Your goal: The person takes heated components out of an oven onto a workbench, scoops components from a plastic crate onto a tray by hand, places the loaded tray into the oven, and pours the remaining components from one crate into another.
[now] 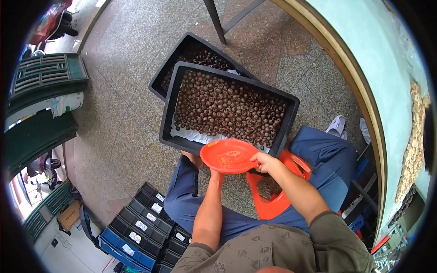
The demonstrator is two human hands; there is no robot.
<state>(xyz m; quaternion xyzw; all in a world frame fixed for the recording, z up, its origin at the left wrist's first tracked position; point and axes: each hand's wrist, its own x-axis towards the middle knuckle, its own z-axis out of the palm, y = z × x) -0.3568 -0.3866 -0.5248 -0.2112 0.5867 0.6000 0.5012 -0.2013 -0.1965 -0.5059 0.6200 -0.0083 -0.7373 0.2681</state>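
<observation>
Both my hands hold a shallow orange-red plastic dish (236,150) over the near edge of a large black tray (292,113). My left hand (216,174) grips the dish from below at its near left side, its fingers mostly hidden beneath. On the right, my right hand (265,163) is closed on the rim. Nothing but small marks or bits shows inside the dish. Many small brown, round, hollow-looking pieces (227,104) fill most of the tray, over a whitish sheet (195,135) at its near edge.
Under the upper tray lies a second black tray (157,82) of similar pieces. An orange-red plastic stool (261,202) stands between my legs. Stacked black bins (148,214) with white labels are at lower left. A wooden-edged wall (359,77) curves along the right.
</observation>
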